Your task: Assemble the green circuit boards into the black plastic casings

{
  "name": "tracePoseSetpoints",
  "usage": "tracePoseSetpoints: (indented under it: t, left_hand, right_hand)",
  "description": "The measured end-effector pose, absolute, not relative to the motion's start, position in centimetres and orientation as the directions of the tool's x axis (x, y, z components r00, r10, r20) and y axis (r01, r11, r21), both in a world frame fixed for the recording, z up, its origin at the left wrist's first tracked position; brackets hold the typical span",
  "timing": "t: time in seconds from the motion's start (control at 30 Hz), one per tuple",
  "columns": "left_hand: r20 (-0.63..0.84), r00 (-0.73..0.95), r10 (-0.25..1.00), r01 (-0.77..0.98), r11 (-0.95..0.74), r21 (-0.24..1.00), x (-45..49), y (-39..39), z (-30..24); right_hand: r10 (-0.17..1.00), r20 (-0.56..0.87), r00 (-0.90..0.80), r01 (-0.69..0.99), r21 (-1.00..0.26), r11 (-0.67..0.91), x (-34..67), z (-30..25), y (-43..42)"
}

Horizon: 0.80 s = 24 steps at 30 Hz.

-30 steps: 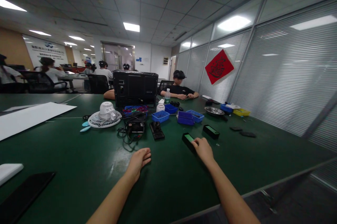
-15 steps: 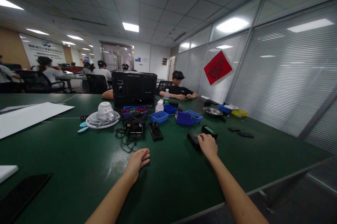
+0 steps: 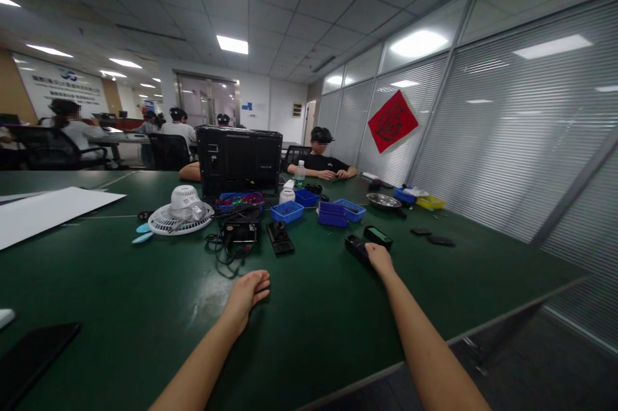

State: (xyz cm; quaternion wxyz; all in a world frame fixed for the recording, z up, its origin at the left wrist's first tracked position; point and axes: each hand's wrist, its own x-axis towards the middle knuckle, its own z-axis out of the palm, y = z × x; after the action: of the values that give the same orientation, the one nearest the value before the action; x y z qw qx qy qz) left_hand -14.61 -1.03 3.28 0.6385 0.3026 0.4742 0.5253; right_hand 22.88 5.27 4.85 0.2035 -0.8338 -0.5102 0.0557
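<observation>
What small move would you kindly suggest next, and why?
Perhaps slide the black-topped box level with the green-topped box: the right hand has the first by its near end, and it sits slightly nearer the camera.

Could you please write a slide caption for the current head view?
The right hand grips a black box beside a green-topped box on a green table, the left hand apart.

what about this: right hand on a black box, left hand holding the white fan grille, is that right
No: the head view shows the left hand apparently empty, apart from the white fan grille; the right hand is on a black box.
</observation>
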Motion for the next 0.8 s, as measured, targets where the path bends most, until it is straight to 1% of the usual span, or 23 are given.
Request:
tracePoseSetpoints:
  t: [0.17,0.3,0.4,0.5,0.6,0.67,0.7,0.73,0.8]
  left_hand:
    - [-0.294,-0.001,0.956,-0.375,0.272,0.886,-14.6,-1.0,3.3]
    - [-0.285,0.008,0.958,-0.366,0.268,0.891,-14.6,-0.8,3.0]
    - [-0.283,0.013,0.959,-0.363,0.268,0.892,-14.7,-0.6,2.8]
    - [-0.28,0.012,0.96,-0.357,0.266,0.895,-14.6,-0.6,2.8]
    - [-0.28,0.008,0.96,-0.352,0.265,0.898,-14.6,-0.7,3.0]
    - [-0.276,0.006,0.961,-0.353,0.26,0.899,-14.5,-0.8,3.0]
    - [-0.273,0.004,0.962,-0.354,0.256,0.899,-14.5,-0.8,3.1]
    - [-0.27,0.002,0.963,-0.356,0.253,0.9,-14.5,-0.8,3.1]
    - [-0.27,0.001,0.963,-0.358,0.253,0.899,-14.6,-0.8,3.0]
  right_hand:
    - [0.858,0.075,0.508,0.786,-0.447,-0.427,23.2,4.3,5.4]
    - [0.818,0.107,0.565,0.776,-0.406,-0.482,22.3,3.3,5.0]
    - [0.803,0.131,0.581,0.759,-0.443,-0.477,22.2,3.1,4.9]
    - [0.759,0.219,0.613,0.727,-0.531,-0.434,22.2,3.5,4.7]
    - [0.679,0.423,0.6,0.756,-0.577,-0.308,21.6,3.9,4.3]
    - [0.646,0.578,0.498,0.832,-0.528,-0.168,20.7,3.9,3.8]
    - [0.651,0.636,0.413,0.878,-0.468,-0.1,20.2,3.8,3.5]
    - [0.67,0.672,0.315,0.921,-0.387,-0.046,19.6,3.6,3.2]
    - [0.734,0.669,0.12,0.982,-0.186,0.009,18.5,3.1,2.7]
